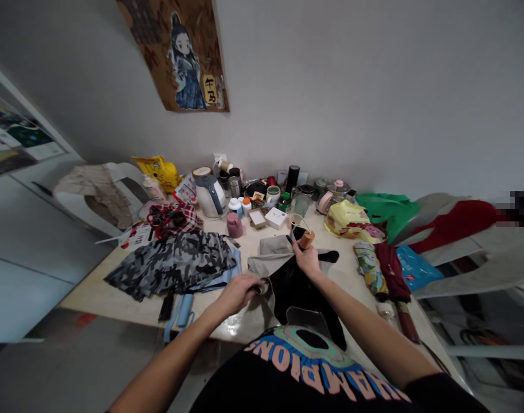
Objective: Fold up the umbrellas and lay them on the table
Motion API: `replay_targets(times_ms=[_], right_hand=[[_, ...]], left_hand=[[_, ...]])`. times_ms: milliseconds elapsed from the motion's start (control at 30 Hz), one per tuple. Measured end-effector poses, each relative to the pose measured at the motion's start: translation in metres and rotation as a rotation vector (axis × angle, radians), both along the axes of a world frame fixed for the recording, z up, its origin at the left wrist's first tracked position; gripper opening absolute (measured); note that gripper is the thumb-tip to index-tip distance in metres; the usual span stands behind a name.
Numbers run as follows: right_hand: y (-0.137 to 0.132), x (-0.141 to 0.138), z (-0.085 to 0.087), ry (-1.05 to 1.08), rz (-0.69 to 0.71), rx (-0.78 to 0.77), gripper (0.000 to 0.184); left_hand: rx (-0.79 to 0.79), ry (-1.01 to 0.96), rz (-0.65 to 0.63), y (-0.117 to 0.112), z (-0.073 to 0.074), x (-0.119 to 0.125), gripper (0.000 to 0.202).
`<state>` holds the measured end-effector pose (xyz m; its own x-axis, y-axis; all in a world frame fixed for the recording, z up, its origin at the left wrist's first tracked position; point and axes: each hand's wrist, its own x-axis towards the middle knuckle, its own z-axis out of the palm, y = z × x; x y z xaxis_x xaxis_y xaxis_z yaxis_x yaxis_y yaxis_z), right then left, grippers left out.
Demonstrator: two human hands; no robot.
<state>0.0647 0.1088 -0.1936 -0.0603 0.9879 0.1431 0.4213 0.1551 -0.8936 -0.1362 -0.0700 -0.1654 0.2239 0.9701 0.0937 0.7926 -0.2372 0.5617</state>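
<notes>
A loose umbrella (pixel 288 287), beige on one face and black on the other, lies partly over the table and against my shirt. My right hand (pixel 307 261) is closed around it just below its wooden handle (pixel 307 238), which has a thin pale loop and points away from me. At the near left edge of its fabric, my left hand (pixel 239 291) pinches a fold. Left of that hand rests a grey camouflage umbrella (pixel 178 261), fabric gathered, above a light blue umbrella (pixel 183 310) whose handle end hangs at the table edge.
Along the wall stand a white kettle (pixel 210 197), a pink mug (pixel 234 224), a white box (pixel 276 217) and several jars. A yellow packet (pixel 347 219) sits back right. Rolled patterned (pixel 369 267) and maroon (pixel 391 269) umbrellas lie at right. Draped chairs flank the table (pixel 120 298).
</notes>
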Motion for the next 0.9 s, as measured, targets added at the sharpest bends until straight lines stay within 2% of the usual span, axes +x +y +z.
replay_targets(times_ms=[67,167,267,433,567,667,733,800,900], right_hand=[[0.0,-0.003,0.0,0.007,0.016,0.006,0.037],[0.001,-0.008,0.001,0.028,0.062,0.022,0.036],[0.001,-0.009,0.005,0.041,0.123,0.026,0.034],[0.003,-0.001,0.016,0.046,0.282,-0.005,0.036],[0.003,0.005,0.021,0.057,0.45,-0.006,0.041],[0.001,0.007,0.021,0.052,0.477,0.011,0.034],[0.0,0.007,0.02,0.048,0.484,0.022,0.03],[-0.001,0.008,0.019,0.046,0.483,0.03,0.027],[-0.001,0.011,0.019,0.048,0.474,0.033,0.024]], left_hand=[[0.042,-0.086,-0.029,0.008,-0.004,0.017,0.016],[0.157,-0.176,-0.023,0.031,-0.004,0.055,0.018],[0.203,-0.287,0.083,0.061,-0.004,0.08,0.019],[0.165,-0.397,0.289,0.094,-0.017,0.079,0.033],[0.125,-0.439,0.352,0.106,-0.024,0.075,0.033],[0.083,-0.46,0.271,0.105,-0.018,0.067,0.034],[0.027,-0.397,0.153,0.098,-0.01,0.053,0.05],[-0.075,-0.199,-0.006,0.084,0.0,0.033,0.067],[-0.218,0.169,-0.21,0.056,0.016,0.003,0.059]])
